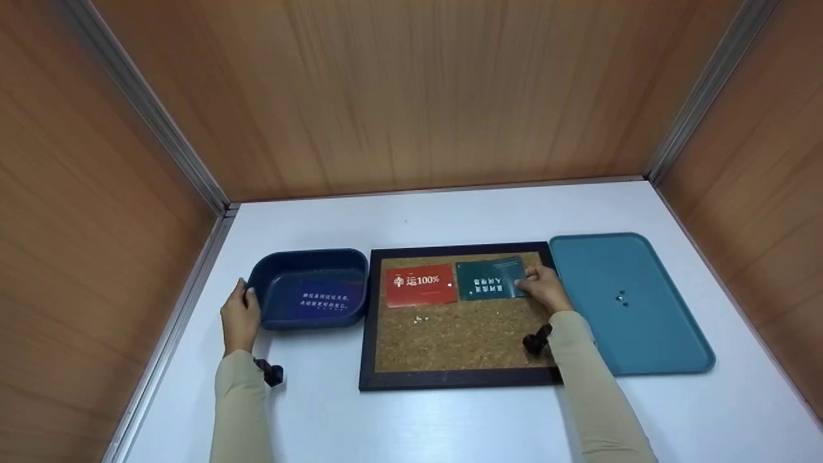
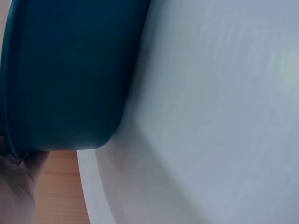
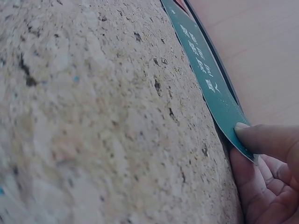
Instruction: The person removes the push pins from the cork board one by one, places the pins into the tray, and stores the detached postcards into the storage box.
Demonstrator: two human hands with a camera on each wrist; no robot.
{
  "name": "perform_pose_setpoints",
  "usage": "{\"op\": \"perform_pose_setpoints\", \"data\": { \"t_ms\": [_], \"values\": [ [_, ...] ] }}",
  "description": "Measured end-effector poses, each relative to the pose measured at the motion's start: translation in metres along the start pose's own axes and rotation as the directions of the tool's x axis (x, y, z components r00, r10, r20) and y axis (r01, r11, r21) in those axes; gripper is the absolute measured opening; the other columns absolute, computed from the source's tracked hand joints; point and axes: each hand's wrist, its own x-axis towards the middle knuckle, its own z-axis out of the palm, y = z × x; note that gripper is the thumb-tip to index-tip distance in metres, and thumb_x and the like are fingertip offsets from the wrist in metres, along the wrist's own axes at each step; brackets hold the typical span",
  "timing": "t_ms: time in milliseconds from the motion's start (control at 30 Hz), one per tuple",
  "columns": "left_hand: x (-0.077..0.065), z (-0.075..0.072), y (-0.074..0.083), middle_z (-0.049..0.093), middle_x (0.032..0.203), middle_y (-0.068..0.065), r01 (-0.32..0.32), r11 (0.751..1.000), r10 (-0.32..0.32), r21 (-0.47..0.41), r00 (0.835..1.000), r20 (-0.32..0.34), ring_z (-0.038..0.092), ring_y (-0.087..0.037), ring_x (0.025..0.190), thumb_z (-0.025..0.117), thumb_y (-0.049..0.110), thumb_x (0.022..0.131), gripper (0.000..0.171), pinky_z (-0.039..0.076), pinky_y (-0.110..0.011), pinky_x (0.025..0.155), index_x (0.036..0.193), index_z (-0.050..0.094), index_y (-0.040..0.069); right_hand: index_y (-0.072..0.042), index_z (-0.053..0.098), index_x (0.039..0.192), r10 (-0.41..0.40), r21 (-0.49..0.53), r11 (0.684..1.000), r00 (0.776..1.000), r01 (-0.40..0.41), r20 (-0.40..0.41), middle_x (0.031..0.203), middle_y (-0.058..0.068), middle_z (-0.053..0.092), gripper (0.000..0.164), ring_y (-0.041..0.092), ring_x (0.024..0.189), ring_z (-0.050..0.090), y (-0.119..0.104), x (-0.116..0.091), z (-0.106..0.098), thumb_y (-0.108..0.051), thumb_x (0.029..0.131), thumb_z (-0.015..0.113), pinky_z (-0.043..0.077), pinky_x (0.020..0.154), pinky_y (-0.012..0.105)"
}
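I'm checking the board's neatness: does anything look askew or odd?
Yes: unlike the red card, the green card on the corkboard has upside-down lettering, and its right edge stands off the cork where the right hand pinches it.

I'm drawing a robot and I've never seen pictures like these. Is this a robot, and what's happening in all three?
There's no robot here, just a person's bare left hand and right hand. The wide picture looks down from the person's head; the other two come from wrist cameras, one on each arm.

On the white table, from left to right, are a blue tub with a purple card inside, a corkboard with a red card and a green card, and a teal tray with tiny things, too small to name.

The left hand holds the blue tub's rim. The right hand's grip pinches the green card's right end.
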Motion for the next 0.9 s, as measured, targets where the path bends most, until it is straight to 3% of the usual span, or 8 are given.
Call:
{"op": "perform_pose_setpoints", "data": {
  "t_ms": [267, 500, 767, 900],
  "values": [
    [0.0001, 0.0013, -0.0045, 0.046, 0.138, -0.033, 0.029, 0.999, -0.031, -0.033, 0.998, -0.05, 0.041, -0.045, 0.132, 0.04, 0.009, 0.101, 0.041, 0.035, -0.051, 0.11, 0.137, 0.045, -0.011, 0.004, 0.045, 0.126, 0.0, 0.007, 1.0, 1.0, 0.0, 0.007, 0.106, 0.013, 0.052, 0.04, 0.02, 0.087, 0.052, -0.0021, 0.0011, 0.0003, -0.013, 0.094, 0.059, 0.046, 0.075, 0.031],
    [0.0005, 0.0051, -0.0061, 0.047, 0.138, -0.03, 0.072, 0.995, -0.077, -0.065, 0.994, -0.078, 0.043, -0.043, 0.131, 0.038, 0.004, 0.101, 0.04, 0.037, -0.05, 0.109, 0.138, 0.047, -0.007, 0.005, 0.047, 0.128, -0.002, -0.025, 1.0, 1.0, 0.001, -0.006, 0.113, 0.017, 0.054, 0.041, 0.023, 0.096, 0.055, -0.0024, 0.0038, 0.0007, -0.015, 0.094, 0.06, 0.049, 0.082, 0.036],
    [-0.0017, 0.0086, -0.0052, 0.048, 0.139, -0.026, 0.121, 0.99, -0.129, -0.078, 0.986, -0.102, 0.045, -0.039, 0.131, 0.036, 0.004, 0.101, 0.04, 0.041, -0.05, 0.106, 0.138, 0.048, -0.003, 0.004, 0.05, 0.118, -0.005, -0.03, 1.0, 1.0, 0.005, -0.005, 0.1, 0.012, 0.056, 0.032, 0.018, 0.083, 0.056, -0.0012, 0.0035, 0.0001, -0.014, 0.092, 0.061, 0.048, 0.07, 0.029],
    [-0.0017, 0.01, -0.0016, 0.047, 0.139, -0.026, 0.13, 0.988, -0.138, -0.079, 0.985, -0.101, 0.047, -0.038, 0.13, 0.035, 0.004, 0.101, 0.041, 0.042, -0.049, 0.105, 0.139, 0.048, -0.002, 0.004, 0.05, 0.12, -0.015, -0.036, 0.999, 1.0, 0.014, -0.012, 0.101, 0.012, 0.055, 0.035, 0.018, 0.084, 0.054, -0.0008, 0.004, -0.0022, -0.014, 0.092, 0.061, 0.047, 0.071, 0.029]
  ]
}}
